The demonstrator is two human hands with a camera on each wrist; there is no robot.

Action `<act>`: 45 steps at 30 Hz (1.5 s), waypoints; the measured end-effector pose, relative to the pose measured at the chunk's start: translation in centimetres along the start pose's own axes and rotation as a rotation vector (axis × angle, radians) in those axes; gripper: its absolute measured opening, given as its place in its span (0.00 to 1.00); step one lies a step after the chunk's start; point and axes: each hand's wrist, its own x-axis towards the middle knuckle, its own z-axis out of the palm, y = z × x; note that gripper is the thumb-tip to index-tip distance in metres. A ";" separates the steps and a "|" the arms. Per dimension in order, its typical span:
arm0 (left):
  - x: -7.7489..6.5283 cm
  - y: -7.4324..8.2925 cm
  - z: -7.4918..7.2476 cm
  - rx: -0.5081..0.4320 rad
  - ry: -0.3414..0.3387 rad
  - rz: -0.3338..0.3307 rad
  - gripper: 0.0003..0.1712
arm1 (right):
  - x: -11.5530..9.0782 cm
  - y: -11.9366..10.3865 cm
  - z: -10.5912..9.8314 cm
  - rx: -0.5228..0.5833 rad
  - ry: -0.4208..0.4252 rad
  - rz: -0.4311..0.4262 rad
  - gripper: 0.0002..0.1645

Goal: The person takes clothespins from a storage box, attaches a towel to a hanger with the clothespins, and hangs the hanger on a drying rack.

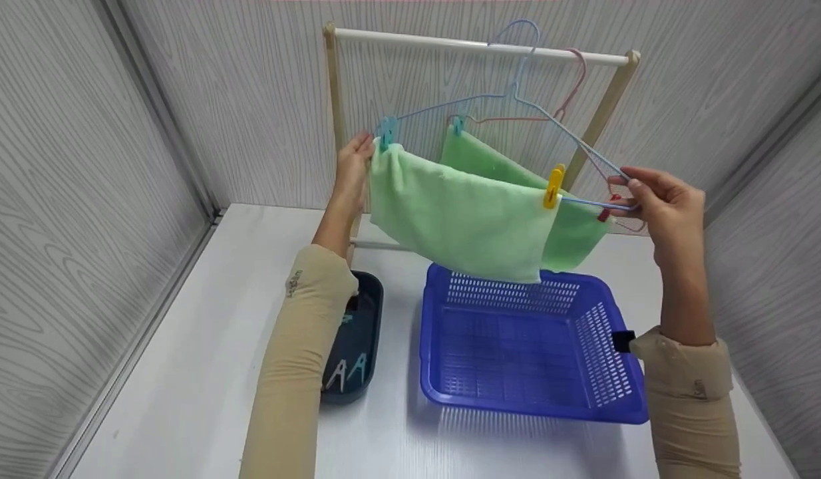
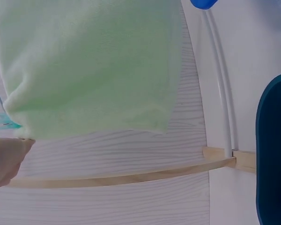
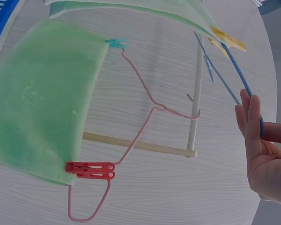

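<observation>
My left hand point(image 1: 352, 166) pinches the left corner of a pale green towel point(image 1: 464, 206), beside a teal clothespin point(image 1: 388, 132). This towel is draped over the lower bar of a blue hanger point(image 1: 450, 104), whose hook overlaps the white rod point(image 1: 417, 41) in the head view. A yellow clothespin point(image 1: 553, 187) clips the towel's other end. My right hand point(image 1: 670, 206) holds the hanger's right corner between thumb and fingers. Behind it, a second green towel point(image 3: 42, 98) hangs from a pink hanger point(image 3: 139, 136), clipped by a red clothespin point(image 3: 90, 170) and a teal clothespin point(image 3: 117, 43).
A wooden-sided rack point(image 1: 335, 86) carries the rod at the back. Below the towels stands a blue perforated basket point(image 1: 510, 399). To its left, partly behind my left sleeve, a dark tray point(image 1: 377, 319) contains several loose clothespins point(image 1: 358, 367). Grey wood-patterned panels point(image 1: 64, 166) surround the white table.
</observation>
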 end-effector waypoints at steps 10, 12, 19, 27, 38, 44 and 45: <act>-0.1 -0.9 -1.0 -0.015 0.004 0.007 0.26 | 0.7 -0.1 0.7 0.050 0.015 0.031 0.17; -0.2 -1.5 -1.3 -0.019 0.011 -0.003 0.26 | 0.4 0.3 0.8 0.055 -0.005 0.037 0.16; -0.1 -3.3 -1.8 -0.029 0.078 -0.005 0.26 | 0.0 1.8 0.6 0.060 -0.106 0.109 0.14; 0.1 -4.2 -1.9 0.080 0.100 0.021 0.27 | -0.4 2.9 0.4 0.014 -0.101 0.144 0.16; -2.1 -5.4 -3.7 0.451 0.070 0.069 0.28 | -1.8 6.0 2.3 -0.013 -0.010 0.103 0.15; -4.0 -5.6 -4.9 0.538 0.056 0.092 0.30 | -2.2 8.0 2.9 -0.026 0.034 0.088 0.16; -4.3 -5.6 -5.1 0.547 0.054 0.099 0.30 | -2.2 8.3 2.9 -0.040 0.043 0.081 0.15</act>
